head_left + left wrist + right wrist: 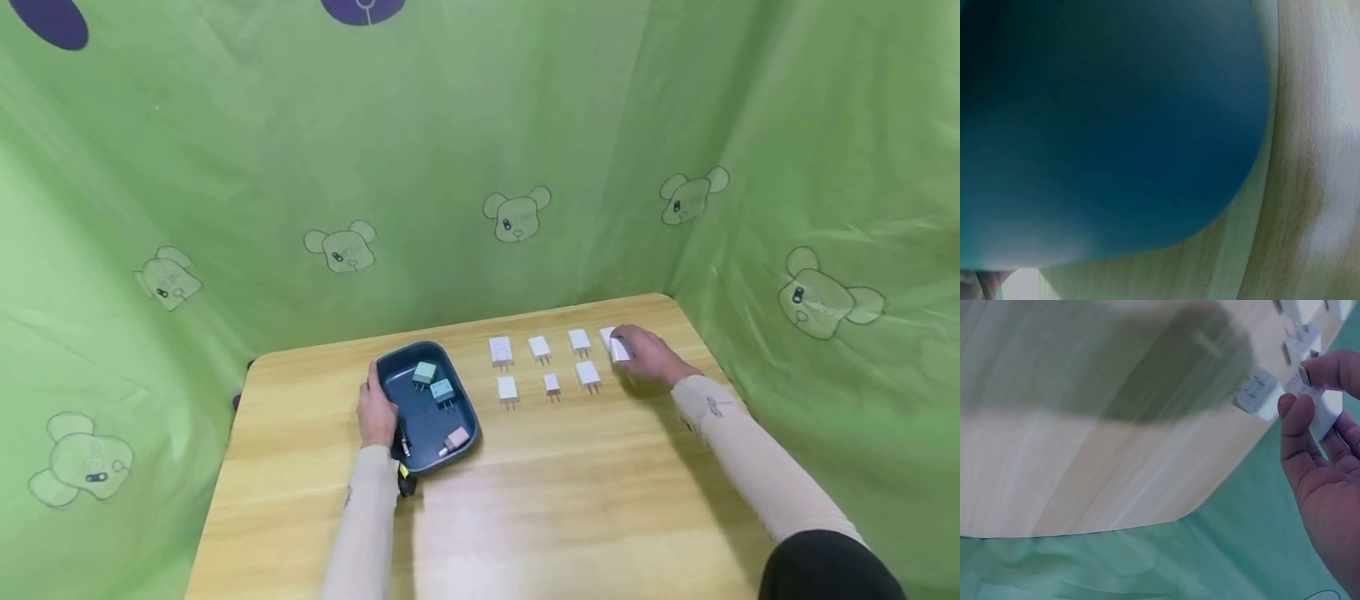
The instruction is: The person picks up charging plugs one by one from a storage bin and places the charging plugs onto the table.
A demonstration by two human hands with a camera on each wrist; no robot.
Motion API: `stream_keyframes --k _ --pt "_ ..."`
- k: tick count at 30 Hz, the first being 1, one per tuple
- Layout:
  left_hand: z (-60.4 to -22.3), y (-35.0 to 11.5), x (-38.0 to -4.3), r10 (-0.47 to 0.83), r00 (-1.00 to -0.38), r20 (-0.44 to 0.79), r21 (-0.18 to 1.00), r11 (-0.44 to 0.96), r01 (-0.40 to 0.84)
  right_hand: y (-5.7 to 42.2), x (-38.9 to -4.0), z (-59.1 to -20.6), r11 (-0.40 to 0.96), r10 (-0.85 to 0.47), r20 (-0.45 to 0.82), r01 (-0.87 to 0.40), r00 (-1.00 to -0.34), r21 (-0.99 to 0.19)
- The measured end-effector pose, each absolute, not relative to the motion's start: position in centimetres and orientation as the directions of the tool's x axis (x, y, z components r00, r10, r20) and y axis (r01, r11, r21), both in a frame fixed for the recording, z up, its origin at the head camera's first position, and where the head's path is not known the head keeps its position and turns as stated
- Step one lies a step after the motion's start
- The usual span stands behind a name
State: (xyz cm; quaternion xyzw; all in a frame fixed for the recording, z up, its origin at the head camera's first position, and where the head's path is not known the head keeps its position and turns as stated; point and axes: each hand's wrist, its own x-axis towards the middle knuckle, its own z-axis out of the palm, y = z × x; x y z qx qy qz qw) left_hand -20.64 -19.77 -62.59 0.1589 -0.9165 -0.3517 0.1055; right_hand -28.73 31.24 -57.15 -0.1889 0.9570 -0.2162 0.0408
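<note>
At its left side, my left hand point(377, 414) grips a dark blue tray point(463, 392); the tray's outer surface point(1116, 144) fills most of the left wrist view. Inside lie a green charger plug point(424, 372), a teal one point(442, 390), a pink one point(456, 438) and a small dark and metallic item point(405, 442), partly hidden. Toward the table's far right, my right hand point(651, 354) pinches a white charger plug point(1327, 414) between thumb and fingers, its metal prongs showing. Close beside it another white charger plug point(1257, 392) lies on the table.
Several white charger plugs, such as one front-row plug point(588, 374) and one back-row plug point(500, 350), lie in two rows between tray and right hand. The wooden table point(525, 517) ends near a green curtain point(585, 150). A black object point(407, 482) sits by my left wrist.
</note>
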Motion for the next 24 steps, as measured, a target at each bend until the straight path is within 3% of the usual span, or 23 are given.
stream_keyframes --k 24 --pt "-62.2 -19.8 -20.8 -0.369 -0.928 0.053 0.691 0.684 -0.233 31.6 -27.3 -59.9 0.859 -0.456 -0.083 -0.414 -0.886 -0.302"
